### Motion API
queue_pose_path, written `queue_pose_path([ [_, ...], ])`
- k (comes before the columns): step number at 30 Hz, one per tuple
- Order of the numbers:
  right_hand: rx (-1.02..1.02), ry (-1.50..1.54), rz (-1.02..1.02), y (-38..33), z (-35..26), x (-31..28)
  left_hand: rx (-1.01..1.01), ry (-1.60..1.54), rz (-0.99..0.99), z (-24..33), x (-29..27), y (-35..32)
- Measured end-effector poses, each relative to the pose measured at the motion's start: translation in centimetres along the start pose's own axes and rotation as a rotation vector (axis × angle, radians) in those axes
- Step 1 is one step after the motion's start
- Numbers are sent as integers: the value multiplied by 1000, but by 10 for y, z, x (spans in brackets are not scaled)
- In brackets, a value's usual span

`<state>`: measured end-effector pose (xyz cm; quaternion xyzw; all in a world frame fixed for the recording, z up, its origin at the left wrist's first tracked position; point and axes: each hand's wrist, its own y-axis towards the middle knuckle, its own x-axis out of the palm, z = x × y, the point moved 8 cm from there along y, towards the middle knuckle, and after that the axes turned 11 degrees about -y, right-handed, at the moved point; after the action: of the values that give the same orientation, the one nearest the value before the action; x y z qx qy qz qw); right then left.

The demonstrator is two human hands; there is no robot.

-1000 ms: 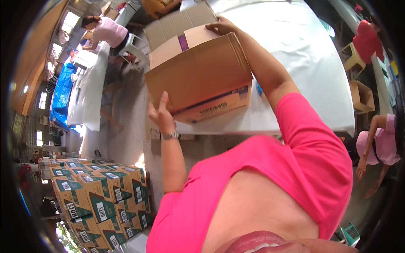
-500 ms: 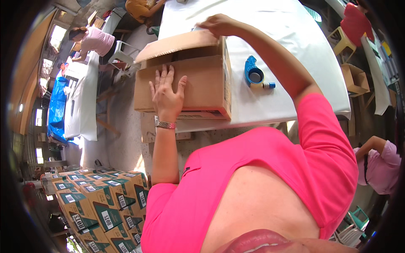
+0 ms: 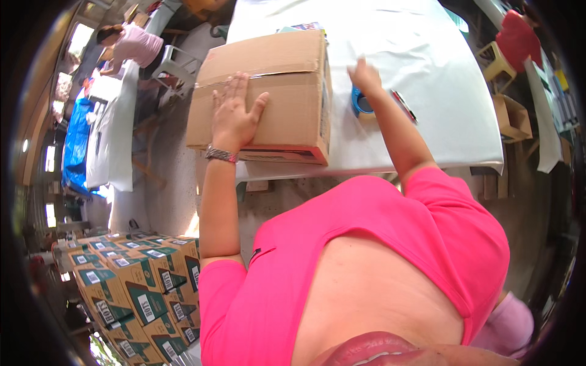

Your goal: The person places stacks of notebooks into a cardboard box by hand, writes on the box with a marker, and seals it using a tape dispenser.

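Observation:
A brown cardboard box [image 3: 278,100] stands on the white-covered table [image 3: 439,143], its top flaps folded down to meet at a narrow seam. My left hand [image 3: 235,116] lies on the box near that seam, palm down with the fingers stretched out. To the right of the box, my right hand [image 3: 365,76] is at the far end of a blue tape dispenser [image 3: 359,105]. Its fingers are blurred, so whether they grip the dispenser is unclear. A pen-like red and black thing [image 3: 403,105] lies just right of my right forearm.
Printed packets or papers [image 3: 305,27] show behind the box. Many green and brown cartons [image 3: 137,287] are stacked at the lower left. A person in pink [image 3: 134,46] works at another table on the left. An open carton [image 3: 511,117] stands beyond the table's right side.
The far flap has come down, closing the box top. My right hand has moved from that flap rightward and nearer, to the tape dispenser. My left hand stays on the box.

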<state>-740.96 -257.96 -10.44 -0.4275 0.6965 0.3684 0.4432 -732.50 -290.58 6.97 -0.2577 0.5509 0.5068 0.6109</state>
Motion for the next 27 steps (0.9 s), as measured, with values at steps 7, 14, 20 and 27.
queue_pose_path([
  [7,71,165,-146,0,3,25,-40,-16,-27,-6,-4,-5],
  [14,-332,1000,173,-19,-122,-209,-36,-9,-39,-12,5,-9],
  [20,-864,794,-150,-82,-219,-180,36,-138,29,-32,8,-4],
  [27,-911,736,-183,-81,-218,-185,-405,-1735,34,-32,-25,33],
])
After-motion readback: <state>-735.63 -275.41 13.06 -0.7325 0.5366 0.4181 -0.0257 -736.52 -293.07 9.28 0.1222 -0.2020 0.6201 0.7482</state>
